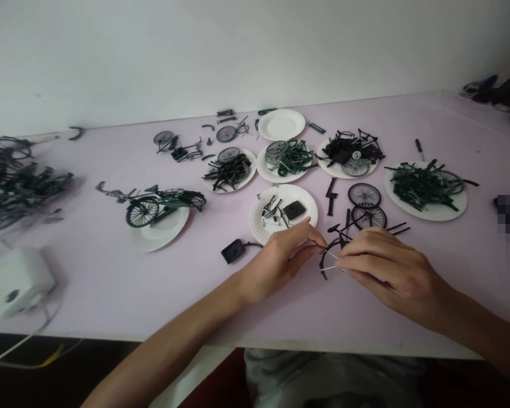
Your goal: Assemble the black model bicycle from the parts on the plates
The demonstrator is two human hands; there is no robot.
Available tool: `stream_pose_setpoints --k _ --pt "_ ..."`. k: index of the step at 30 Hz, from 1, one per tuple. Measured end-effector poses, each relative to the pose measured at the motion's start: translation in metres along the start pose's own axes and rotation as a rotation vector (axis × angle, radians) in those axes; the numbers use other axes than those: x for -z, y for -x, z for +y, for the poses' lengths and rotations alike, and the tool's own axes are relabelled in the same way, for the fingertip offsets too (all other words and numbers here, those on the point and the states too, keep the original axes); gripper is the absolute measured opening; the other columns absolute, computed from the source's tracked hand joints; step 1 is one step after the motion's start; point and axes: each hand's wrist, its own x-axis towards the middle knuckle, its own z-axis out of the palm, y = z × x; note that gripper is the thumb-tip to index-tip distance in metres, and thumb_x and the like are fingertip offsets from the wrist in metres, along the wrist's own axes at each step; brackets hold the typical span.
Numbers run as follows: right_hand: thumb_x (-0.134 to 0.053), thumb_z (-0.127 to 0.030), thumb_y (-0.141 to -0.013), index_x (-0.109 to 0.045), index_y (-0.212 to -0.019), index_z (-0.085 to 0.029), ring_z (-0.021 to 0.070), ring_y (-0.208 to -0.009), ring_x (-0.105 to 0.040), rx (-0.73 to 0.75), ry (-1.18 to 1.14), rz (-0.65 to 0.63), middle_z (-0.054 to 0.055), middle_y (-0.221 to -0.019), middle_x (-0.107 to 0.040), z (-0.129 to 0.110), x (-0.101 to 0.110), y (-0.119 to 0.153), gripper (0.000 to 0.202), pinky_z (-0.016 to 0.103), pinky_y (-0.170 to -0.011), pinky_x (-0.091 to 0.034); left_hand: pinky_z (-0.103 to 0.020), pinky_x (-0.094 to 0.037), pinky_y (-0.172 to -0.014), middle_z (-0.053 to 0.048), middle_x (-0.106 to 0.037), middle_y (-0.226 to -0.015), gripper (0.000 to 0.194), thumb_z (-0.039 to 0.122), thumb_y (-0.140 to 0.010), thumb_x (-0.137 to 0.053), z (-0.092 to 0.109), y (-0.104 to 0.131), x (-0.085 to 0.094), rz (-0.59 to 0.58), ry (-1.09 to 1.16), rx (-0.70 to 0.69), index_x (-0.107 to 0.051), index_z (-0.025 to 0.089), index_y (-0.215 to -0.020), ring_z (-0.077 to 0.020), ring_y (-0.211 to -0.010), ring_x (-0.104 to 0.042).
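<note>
While pinching a thin pale wire-like piece (pixel 331 254) in the right hand (pixel 391 267), with fingers nearly closed, pinches its upper end with the left hand (pixel 280 258), thumb and forefinger almost together. Holds it at the curved part of a dark bicycle frame (pixel 334 229), near two spoked wheels (pixel 364 195) on the pink surface (pixel 110 277).
</note>
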Motion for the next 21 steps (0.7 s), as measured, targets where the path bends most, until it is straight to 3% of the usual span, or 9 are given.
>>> stream_pose_setpoints --k 7,14,21 --pt "-0.063 -0.003 -0.096 -0.069 -0.107 -0.017 0.0157 -0.096 -0.066 -0.018 0.04 0.028 0.006 -0.1 -0.073 -0.003 0.002 -0.003 0.019 0.031 -0.085 -0.055 -0.03 -0.06 -0.086 -0.005 -0.07 -0.096 0.007 0.018 -0.103 -0.057 -0.002 0.0 -0.006 0.036 0.032 -0.01 -0.064 0.017 -0.104 -0.0148 -0.09 -0.069" --pt "-0.063 -0.003 -0.096 -0.07 -0.107 -0.018 0.0166 -0.096 -0.068 -0.027 0.056 0.057 0.006 -0.102 -0.073 -0.002 0.002 -0.003 0.02 0.031 -0.086 -0.057 -0.026 -0.065 -0.083 -0.006 -0.076 -0.105 0.021 0.014 -0.099 -0.064 -0.003 0.002 -0.008 0.129 0.027 0.021 -0.064 0.018 -0.12 -0.0155 -0.096 -0.076" --pt "-0.067 0.0 -0.092 -0.069 -0.106 -0.015 0.0171 -0.096 -0.068 -0.018 0.029 0.06 0.008 -0.101 -0.073 -0.002 0.003 -0.002 0.021 0.032 -0.088 -0.055 -0.042 -0.058 -0.11 -0.002 -0.079 -0.101 0.024 0.01 -0.099 -0.065 -0.004 0.002 -0.015 0.215 -0.247 -0.243 -0.062 0.018 -0.122 -0.0128 -0.087 -0.077"
